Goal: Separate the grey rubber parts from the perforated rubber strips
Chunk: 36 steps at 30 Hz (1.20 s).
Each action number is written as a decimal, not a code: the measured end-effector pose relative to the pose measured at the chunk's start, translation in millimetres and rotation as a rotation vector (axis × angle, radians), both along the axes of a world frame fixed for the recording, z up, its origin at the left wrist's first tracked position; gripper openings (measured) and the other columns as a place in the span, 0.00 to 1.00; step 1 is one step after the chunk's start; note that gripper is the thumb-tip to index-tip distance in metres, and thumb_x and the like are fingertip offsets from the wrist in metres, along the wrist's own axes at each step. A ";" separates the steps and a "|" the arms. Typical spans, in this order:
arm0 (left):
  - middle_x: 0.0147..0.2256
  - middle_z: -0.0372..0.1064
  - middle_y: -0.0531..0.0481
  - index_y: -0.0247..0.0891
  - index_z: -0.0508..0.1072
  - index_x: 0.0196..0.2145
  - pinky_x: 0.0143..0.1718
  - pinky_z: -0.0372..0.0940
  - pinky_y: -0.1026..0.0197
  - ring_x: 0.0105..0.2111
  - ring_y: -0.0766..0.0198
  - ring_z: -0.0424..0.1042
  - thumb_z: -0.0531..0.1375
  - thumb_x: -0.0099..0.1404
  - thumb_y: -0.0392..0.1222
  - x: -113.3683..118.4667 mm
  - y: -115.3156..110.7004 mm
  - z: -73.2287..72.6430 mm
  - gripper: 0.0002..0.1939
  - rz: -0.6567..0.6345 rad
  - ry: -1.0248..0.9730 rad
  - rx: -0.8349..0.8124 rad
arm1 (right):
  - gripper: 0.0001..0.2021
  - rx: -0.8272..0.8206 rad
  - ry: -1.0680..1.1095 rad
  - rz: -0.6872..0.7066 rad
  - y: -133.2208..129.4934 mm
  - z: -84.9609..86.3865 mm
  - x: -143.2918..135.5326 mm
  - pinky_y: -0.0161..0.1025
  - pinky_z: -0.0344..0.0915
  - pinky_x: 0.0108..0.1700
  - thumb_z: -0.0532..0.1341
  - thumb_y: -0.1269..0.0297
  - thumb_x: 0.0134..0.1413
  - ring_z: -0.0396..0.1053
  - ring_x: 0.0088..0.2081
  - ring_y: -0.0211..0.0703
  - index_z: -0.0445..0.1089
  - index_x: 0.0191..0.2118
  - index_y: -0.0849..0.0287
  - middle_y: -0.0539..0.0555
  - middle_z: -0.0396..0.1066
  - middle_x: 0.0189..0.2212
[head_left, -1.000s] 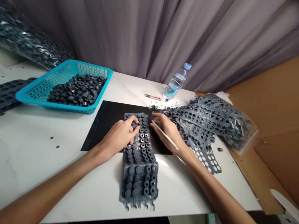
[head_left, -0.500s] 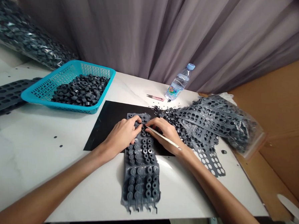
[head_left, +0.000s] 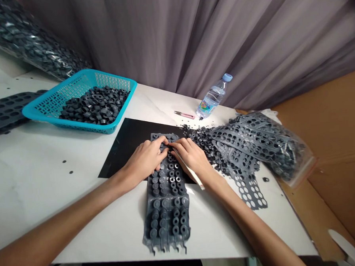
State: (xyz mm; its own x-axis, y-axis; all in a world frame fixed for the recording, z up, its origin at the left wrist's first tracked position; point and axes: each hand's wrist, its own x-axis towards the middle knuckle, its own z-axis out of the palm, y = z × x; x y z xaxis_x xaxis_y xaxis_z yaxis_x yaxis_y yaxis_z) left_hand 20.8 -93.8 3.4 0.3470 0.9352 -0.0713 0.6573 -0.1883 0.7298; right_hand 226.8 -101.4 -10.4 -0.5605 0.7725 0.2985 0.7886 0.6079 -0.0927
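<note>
A long dark grey rubber sheet (head_left: 168,191) with rows of round ring-shaped parts lies lengthwise, its far part over a black mat (head_left: 119,152). My left hand (head_left: 147,156) rests on the sheet's far part, thumb and index finger drawn together near a ring; what is between them is too small to make out. Beside it, my right hand (head_left: 192,156) is closed on a thin white stick-like tool (head_left: 191,172), whose tip points at the rings by my left fingertips. The tip itself is partly hidden by the fingers.
A turquoise basket (head_left: 106,129) of black rings stands at the left, near a perforated sheet (head_left: 3,110) and a filled bag (head_left: 42,48). Rightward are loose rings (head_left: 208,145), punched sheets (head_left: 237,145), a clear bag (head_left: 295,162), a water bottle (head_left: 213,97) and pink snips (head_left: 185,115).
My right hand has shifted slightly left and up, and the white tool has swung to a steeper angle, its rear end now lower and further left. My left hand stays in nearly the same place.
</note>
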 end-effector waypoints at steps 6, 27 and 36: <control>0.16 0.68 0.61 0.44 0.71 0.53 0.20 0.60 0.67 0.12 0.65 0.68 0.56 0.75 0.45 -0.1 0.0 2.1 0.12 0.003 0.003 -0.024 | 0.17 0.053 0.164 -0.310 2.8 -4.8 4.0 0.48 0.73 0.49 0.50 0.61 0.78 0.74 0.49 0.56 0.68 0.62 0.62 0.65 0.72 0.52; 0.16 0.68 0.61 0.45 0.71 0.54 0.20 0.59 0.66 0.12 0.64 0.68 0.56 0.75 0.47 -0.2 0.6 0.6 0.13 0.002 0.017 -0.025 | 0.14 -0.133 0.234 0.035 -1.8 10.6 12.2 0.46 0.71 0.49 0.56 0.51 0.76 0.71 0.46 0.50 0.73 0.51 0.54 0.57 0.76 0.46; 0.17 0.68 0.59 0.42 0.71 0.55 0.23 0.58 0.65 0.15 0.63 0.70 0.56 0.76 0.47 2.3 -1.2 4.4 0.14 -0.007 0.079 0.020 | 0.16 0.042 0.029 -0.105 -1.9 -3.1 -3.8 0.49 0.73 0.50 0.49 0.60 0.79 0.71 0.50 0.55 0.69 0.59 0.59 0.63 0.73 0.50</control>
State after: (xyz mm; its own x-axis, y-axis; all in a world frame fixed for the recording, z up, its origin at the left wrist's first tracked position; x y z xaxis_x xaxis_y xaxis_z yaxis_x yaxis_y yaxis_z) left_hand 23.1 -95.0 7.7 0.3475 0.9343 -0.0799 0.7113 -0.2071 0.6716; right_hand 223.0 -103.2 -13.5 -0.4675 0.8131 0.3469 0.8457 0.5257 -0.0925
